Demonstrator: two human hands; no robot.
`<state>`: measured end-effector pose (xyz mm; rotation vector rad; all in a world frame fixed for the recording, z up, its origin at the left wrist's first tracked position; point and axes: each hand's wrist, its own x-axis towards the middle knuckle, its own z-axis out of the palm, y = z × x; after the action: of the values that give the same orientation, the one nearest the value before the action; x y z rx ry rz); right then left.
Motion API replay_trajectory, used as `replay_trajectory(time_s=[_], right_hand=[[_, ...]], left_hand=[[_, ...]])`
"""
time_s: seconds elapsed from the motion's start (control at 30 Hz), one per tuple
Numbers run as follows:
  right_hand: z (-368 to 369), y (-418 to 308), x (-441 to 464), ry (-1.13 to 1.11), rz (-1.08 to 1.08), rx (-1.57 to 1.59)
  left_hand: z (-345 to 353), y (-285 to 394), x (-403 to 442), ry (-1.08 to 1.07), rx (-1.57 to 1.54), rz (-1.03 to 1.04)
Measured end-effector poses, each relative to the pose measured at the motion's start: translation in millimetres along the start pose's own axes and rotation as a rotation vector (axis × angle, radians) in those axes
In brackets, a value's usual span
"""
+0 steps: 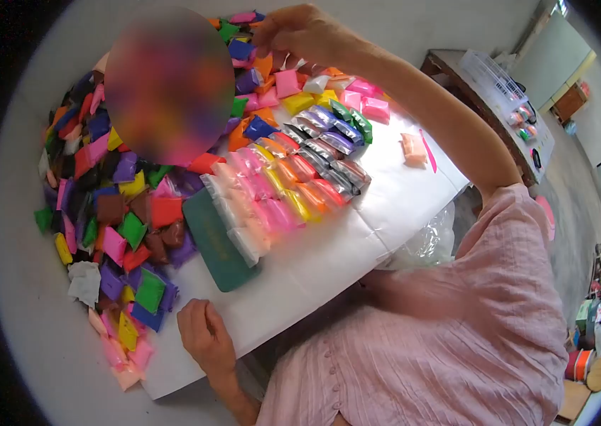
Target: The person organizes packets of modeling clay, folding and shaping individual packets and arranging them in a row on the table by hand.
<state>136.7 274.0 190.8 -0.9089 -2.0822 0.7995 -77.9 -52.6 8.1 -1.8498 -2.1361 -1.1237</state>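
Observation:
A large heap of small sealed coloured packets (132, 231) covers the left and far side of the white table (300, 263). My right hand (290, 34) stretches out over the far end of the heap, fingers bent down and apart among blue and orange packets; its fingertips are partly hidden. Near the front edge rests my left hand (204, 334), fingers curled in and nothing visible in them. Between the hands, clear and silver packets in pink, yellow, orange and black (279, 177) lie in overlapping rows. A dark green flat rectangular case (220, 245) sits against these rows.
A peach packet (414, 149) and a thin pink strip (429, 150) lie to the right. Clear plastic (424, 238) bunches at the table edge. A brown side table (449, 67) holds a white basket (492, 79). A blurred oval hides part of the heap.

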Motion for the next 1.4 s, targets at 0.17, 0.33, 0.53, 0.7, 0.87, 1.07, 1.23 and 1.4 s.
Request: replay_trajectory(time_s=[0.17, 0.33, 0.53, 0.7, 0.87, 1.07, 1.23, 1.4], right_hand=[[2, 4, -1, -0.13, -0.065, -0.037], [3, 1, 3, -0.094, -0.036, -0.054], [15, -3, 15, -0.073, -0.051, -0.034], [25, 1, 22, -0.124, -0.071, 0.116], [19, -2, 30, -0.064, -0.047, 0.069], [23, 25, 66, -0.029, -0.059, -0.006], [40, 68, 94, -0.031, -0.075, -0.119], [67, 80, 96, -0.231, -0.016, -0.171]], left_hand=[[5, 0, -1, 0.012, 0.04, -0.002], [5, 0, 1, 0.028, 0.007, -0.036], [2, 0, 0, 0.022, -0.078, -0.107], [2, -3, 0, 0.021, -0.121, -0.134], [3, -2, 0, 0.04, -0.095, -0.106], [4, -3, 1, 0.046, -0.09, -0.095], [2, -3, 2, 0.058, -0.137, -0.163], [2, -4, 1, 0.083, -0.207, -0.183]])
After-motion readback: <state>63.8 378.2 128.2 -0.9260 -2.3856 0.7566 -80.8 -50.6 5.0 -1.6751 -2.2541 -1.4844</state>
